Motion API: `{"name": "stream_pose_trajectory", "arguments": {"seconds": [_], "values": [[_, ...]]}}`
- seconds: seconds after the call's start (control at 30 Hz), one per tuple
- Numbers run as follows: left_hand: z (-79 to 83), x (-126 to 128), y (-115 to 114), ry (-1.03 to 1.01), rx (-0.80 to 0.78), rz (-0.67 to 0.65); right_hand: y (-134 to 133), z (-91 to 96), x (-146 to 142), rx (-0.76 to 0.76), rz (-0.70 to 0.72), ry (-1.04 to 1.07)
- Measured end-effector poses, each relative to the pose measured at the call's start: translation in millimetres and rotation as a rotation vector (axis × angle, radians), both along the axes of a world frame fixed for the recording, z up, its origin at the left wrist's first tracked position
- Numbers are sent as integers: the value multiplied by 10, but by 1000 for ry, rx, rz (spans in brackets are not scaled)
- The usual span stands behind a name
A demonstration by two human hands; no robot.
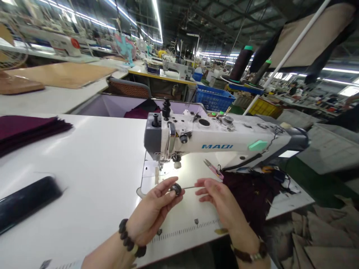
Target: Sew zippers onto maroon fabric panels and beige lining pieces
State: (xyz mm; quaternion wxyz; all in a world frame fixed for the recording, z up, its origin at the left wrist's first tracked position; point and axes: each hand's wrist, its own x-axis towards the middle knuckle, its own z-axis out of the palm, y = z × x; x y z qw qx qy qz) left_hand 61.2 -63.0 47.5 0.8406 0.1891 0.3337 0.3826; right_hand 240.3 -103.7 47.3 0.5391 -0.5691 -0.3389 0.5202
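My left hand (153, 211) pinches a small round metal bobbin (176, 189) between thumb and fingers, just in front of the needle area of a white sewing machine (213, 142). My right hand (218, 200) is closed in a pinch on a thin thread (190, 187) that runs from the bobbin to its fingertips. Both hands hover over the white table (92, 175), near the printed ruler scale at its front edge.
A stack of dark maroon fabric (25, 129) lies at the far left, a black flat object (25, 203) at the near left. More dark fabric (249, 194) and pink thread snips (213, 169) sit right of the needle. Thread cones (241, 63) stand behind the machine.
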Motion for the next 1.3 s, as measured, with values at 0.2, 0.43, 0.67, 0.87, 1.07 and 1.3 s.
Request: {"name": "stream_pose_trajectory", "arguments": {"seconds": [0.2,0.43,0.67,0.87,1.07,1.3], "values": [[-37,-191,-205,4,39,94,-214,65,-637,252,196,-583],[-28,-357,-402,-20,-25,61,-224,99,-674,436,93,-656],[-27,-518,-539,-118,9,-85,-296,171,-792,569,183,-765],[-52,-659,-639,-149,52,-103,-292,169,-816,597,189,-758],[-67,-755,-702,-76,88,-73,-263,138,-780,543,183,-692],[-40,-762,-690,-54,135,-52,-345,52,-813,382,316,-545]]}}
